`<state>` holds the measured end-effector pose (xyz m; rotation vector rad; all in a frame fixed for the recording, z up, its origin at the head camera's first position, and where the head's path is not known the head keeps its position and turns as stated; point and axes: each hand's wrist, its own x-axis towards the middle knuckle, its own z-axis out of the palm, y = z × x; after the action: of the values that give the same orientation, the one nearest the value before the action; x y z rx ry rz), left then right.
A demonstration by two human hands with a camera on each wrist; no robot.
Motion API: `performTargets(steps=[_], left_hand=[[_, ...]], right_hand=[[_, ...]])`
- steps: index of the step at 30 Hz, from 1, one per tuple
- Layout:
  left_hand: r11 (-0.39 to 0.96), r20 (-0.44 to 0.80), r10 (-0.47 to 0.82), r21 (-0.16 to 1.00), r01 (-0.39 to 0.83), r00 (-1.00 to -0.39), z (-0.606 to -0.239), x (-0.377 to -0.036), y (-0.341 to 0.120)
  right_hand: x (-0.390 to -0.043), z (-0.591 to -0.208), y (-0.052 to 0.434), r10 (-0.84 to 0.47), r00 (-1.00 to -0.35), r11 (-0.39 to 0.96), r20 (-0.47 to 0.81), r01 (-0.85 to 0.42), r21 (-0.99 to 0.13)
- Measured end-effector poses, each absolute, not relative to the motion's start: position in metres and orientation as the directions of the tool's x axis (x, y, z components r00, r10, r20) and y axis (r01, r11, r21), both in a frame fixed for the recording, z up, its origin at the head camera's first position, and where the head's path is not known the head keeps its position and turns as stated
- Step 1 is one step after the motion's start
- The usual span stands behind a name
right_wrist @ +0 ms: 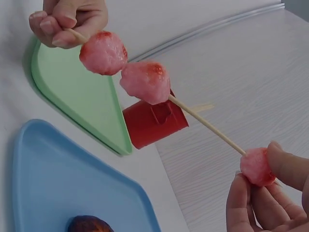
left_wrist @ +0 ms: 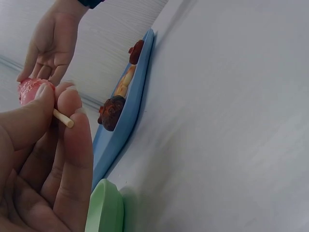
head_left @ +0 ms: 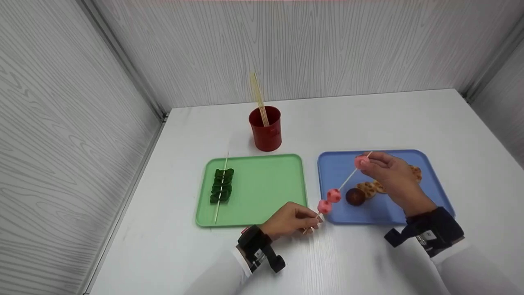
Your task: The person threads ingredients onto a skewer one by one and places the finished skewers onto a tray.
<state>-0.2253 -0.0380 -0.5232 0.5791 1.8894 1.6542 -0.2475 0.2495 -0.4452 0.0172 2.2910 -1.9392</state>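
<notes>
A thin wooden skewer [head_left: 347, 180] slants up to the right between my two hands, in front of the blue tray. My left hand [head_left: 288, 221] pinches its lower end between thumb and fingers. Just above that grip, two pink balls [right_wrist: 146, 82] with reddish patches sit threaded side by side. Near the upper tip, my right hand [head_left: 395, 180] holds a third pink ball [right_wrist: 257, 166], and the skewer's point sticks out beyond it. Bare stick shows between this ball and the other two. In the left wrist view, the skewer's blunt end [left_wrist: 63, 119] pokes out past the thumb.
On the green tray [head_left: 266, 188] lies a skewer of folded dark green pieces [head_left: 222, 185]. The blue tray [head_left: 339, 157] bears a brown round piece [head_left: 355, 197] and several tan slices with holes [head_left: 367, 189], partly behind my right hand. A red cup [head_left: 267, 137] behind holds skewers [head_left: 258, 96].
</notes>
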Motion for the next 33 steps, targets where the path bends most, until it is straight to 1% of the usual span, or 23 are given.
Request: performTargets(steps=[2,4,9,13,17,22,26,28,30,33], left_hand=[[0.146,-0.127,0.643,0.988,-0.042,-0.755,-0.522,-0.225,-0.037],[0.146,-0.124,0.641,0.989,-0.038,-0.758,-0.521,-0.225,-0.037],[0.137,-0.120,0.644,0.990,-0.040,-0.756,-0.520,-0.225,-0.036],[0.139,-0.121,0.642,0.989,-0.040,-0.757,-0.520,-0.225,-0.036],[0.134,-0.120,0.635,0.990,-0.044,-0.763,-0.520,-0.225,-0.035],[0.131,-0.113,0.632,0.991,-0.037,-0.767,-0.519,-0.225,-0.033],[0.132,-0.115,0.620,0.990,-0.041,-0.776,-0.518,-0.224,-0.033],[0.133,-0.116,0.615,0.990,-0.042,-0.780,-0.518,-0.224,-0.033],[0.132,-0.113,0.613,0.990,-0.040,-0.782,-0.519,-0.223,-0.033],[0.130,-0.106,0.622,0.991,-0.032,-0.776,-0.520,-0.223,-0.034]], right_hand=[[-0.247,-0.446,0.246,-0.112,-0.988,0.121,-0.106,0.092,-0.988],[-0.246,-0.448,0.243,-0.130,-0.986,0.109,-0.104,0.090,-0.990],[-0.245,-0.450,0.238,-0.143,-0.986,0.154,-0.090,0.068,-0.986],[-0.245,-0.453,0.234,-0.147,-0.986,0.133,-0.072,0.052,-0.990],[-0.242,-0.455,0.227,-0.173,-0.980,0.122,-0.101,0.081,-0.989],[-0.239,-0.459,0.218,-0.185,-0.970,0.230,-0.157,0.113,-0.967],[-0.237,-0.460,0.214,-0.198,-0.968,0.239,-0.155,0.106,-0.965],[-0.237,-0.460,0.212,-0.208,-0.969,0.208,-0.137,0.093,-0.974],[-0.236,-0.459,0.210,-0.202,-0.973,0.213,-0.113,0.069,-0.975],[-0.235,-0.459,0.207,-0.199,-0.979,0.290,-0.040,-0.020,-0.957]])
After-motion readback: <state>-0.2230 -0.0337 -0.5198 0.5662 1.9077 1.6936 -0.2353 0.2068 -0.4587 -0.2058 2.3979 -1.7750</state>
